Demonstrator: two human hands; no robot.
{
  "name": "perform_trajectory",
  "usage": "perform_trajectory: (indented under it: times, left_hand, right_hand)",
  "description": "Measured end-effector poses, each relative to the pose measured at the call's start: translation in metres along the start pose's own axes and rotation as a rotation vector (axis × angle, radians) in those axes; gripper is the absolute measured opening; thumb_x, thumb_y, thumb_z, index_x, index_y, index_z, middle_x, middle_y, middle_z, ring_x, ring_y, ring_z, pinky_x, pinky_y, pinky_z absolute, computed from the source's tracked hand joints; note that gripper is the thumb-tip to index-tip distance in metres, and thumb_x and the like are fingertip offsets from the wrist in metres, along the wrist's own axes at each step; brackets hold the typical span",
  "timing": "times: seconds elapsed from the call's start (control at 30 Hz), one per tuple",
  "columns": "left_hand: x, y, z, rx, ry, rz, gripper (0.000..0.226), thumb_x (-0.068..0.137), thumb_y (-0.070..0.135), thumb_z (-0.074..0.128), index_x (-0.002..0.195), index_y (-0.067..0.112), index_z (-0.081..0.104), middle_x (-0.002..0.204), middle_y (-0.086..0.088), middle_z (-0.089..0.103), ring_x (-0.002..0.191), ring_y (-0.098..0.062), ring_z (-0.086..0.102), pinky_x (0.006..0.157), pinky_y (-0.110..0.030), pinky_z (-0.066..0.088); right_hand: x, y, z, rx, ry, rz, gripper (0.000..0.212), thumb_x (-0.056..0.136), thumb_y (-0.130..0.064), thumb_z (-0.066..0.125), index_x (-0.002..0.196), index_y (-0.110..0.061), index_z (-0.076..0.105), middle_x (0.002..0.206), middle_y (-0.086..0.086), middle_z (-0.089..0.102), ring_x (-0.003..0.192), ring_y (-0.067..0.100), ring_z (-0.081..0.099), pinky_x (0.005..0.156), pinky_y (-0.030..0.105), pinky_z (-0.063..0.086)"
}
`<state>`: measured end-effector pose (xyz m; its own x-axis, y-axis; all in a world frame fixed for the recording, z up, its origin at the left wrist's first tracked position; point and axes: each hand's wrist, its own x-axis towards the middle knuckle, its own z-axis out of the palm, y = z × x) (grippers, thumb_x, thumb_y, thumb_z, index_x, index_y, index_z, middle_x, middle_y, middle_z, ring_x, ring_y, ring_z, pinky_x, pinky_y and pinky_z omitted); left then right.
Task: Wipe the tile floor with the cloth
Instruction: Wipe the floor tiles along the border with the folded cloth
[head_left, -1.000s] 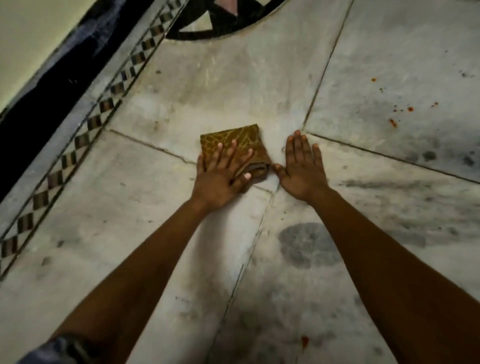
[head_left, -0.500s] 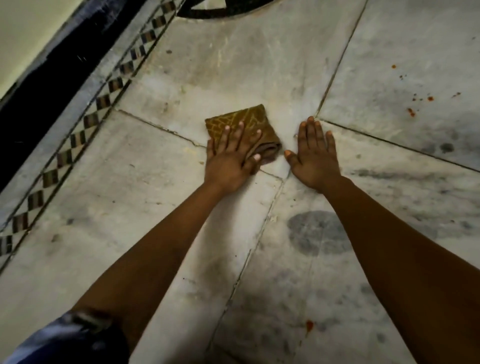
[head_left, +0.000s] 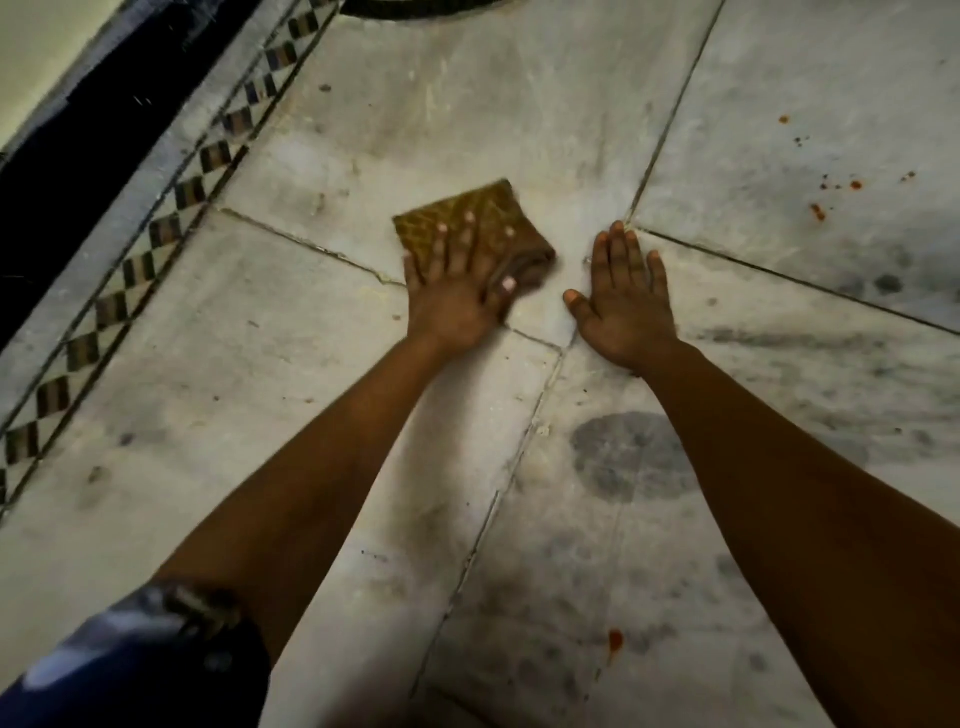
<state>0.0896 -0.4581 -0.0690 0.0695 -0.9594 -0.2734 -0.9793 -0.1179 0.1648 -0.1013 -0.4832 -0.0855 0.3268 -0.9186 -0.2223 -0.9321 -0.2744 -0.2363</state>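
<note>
We judge the folded cloth (head_left: 470, 228) to be light, soft and prone to bunching, so we control it by flat downward pressure across its middle, not by pinching an edge. Our left hand (head_left: 457, 283) presses on the cloth's near half with fingers spread straight, a released grip grasping nothing. Our right hand (head_left: 626, 301) lies flat on the tile floor (head_left: 519, 124), just beside the cloth's right edge, equally released and not touching it.
</note>
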Motion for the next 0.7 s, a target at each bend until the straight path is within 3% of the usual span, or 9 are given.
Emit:
perform_trajectory:
  times: [0.07, 0.13, 0.2, 0.3, 0.4, 0.6, 0.7]
  left_hand:
    - [-0.026, -0.01, 0.006, 0.061, 0.009, 0.131, 0.067, 0.083, 0.067, 0.008, 0.146, 0.043, 0.005, 0.159, 0.003, -0.003, 0.146, -0.024, -0.005, 0.113, -0.052, -0.003]
    - [-0.03, -0.038, 0.001, 0.079, 0.028, 0.136, 0.071, 0.078, 0.068, 0.008, 0.145, 0.046, 0.01, 0.159, 0.004, 0.002, 0.146, -0.023, 0.0, 0.112, -0.049, 0.001]
    - [-0.017, -0.068, -0.008, 0.049, 0.05, 0.0, 0.068, 0.083, 0.066, 0.019, 0.146, 0.041, 0.014, 0.159, 0.002, 0.002, 0.146, -0.024, 0.001, 0.113, -0.049, 0.002]
    - [0.022, -0.088, -0.024, -0.025, 0.063, -0.241, 0.061, 0.094, 0.057, 0.029, 0.149, 0.035, 0.012, 0.159, -0.002, -0.003, 0.146, -0.027, -0.005, 0.114, -0.052, -0.004]
    - [0.069, -0.07, -0.035, -0.086, 0.071, -0.316, 0.061, 0.096, 0.053, 0.031, 0.15, 0.032, 0.012, 0.159, -0.009, -0.005, 0.145, -0.032, -0.008, 0.113, -0.053, -0.008]
    - [0.054, -0.008, -0.015, -0.009, 0.049, 0.051, 0.061, 0.092, 0.056, 0.036, 0.147, 0.041, 0.013, 0.159, -0.003, -0.005, 0.146, -0.025, -0.007, 0.113, -0.05, -0.007]
    - [0.008, -0.031, -0.004, 0.017, 0.042, 0.184, 0.069, 0.078, 0.068, 0.02, 0.144, 0.048, 0.014, 0.159, 0.002, -0.003, 0.146, -0.021, -0.006, 0.114, -0.046, -0.003]
  right_hand:
    - [0.0, 0.001, 0.0, -0.002, -0.002, -0.006, 0.07, 0.099, -0.043, 0.028, 0.148, -0.006, -0.005, 0.157, 0.013, -0.011, 0.145, 0.023, -0.011, 0.114, 0.036, -0.012]
    - [0.0, 0.001, 0.002, -0.002, 0.007, -0.001, 0.07, 0.099, -0.045, 0.026, 0.148, -0.006, -0.004, 0.157, 0.013, -0.01, 0.145, 0.024, -0.01, 0.114, 0.036, -0.011]
    - [0.0, 0.001, 0.003, -0.014, 0.008, 0.007, 0.073, 0.095, -0.05, 0.018, 0.148, -0.006, -0.004, 0.157, 0.013, -0.01, 0.145, 0.023, -0.009, 0.114, 0.036, -0.011]
    - [0.001, 0.001, 0.003, -0.028, -0.004, 0.015, 0.071, 0.098, -0.047, 0.023, 0.148, -0.007, -0.007, 0.157, 0.012, -0.013, 0.145, 0.022, -0.011, 0.114, 0.036, -0.011]
    - [0.0, 0.002, 0.004, -0.035, 0.004, 0.015, 0.07, 0.099, -0.045, 0.024, 0.148, -0.008, -0.009, 0.157, 0.011, -0.014, 0.145, 0.021, -0.013, 0.114, 0.035, -0.013]
    - [0.0, 0.003, 0.007, 0.003, 0.03, 0.004, 0.084, 0.081, -0.058, 0.003, 0.148, -0.009, -0.006, 0.157, 0.011, -0.01, 0.145, 0.021, -0.01, 0.113, 0.033, -0.013]
    - [0.0, 0.003, 0.009, 0.01, 0.062, 0.004, 0.092, 0.073, -0.06, -0.006, 0.149, -0.009, -0.003, 0.158, 0.01, -0.008, 0.146, 0.021, -0.008, 0.112, 0.032, -0.013]
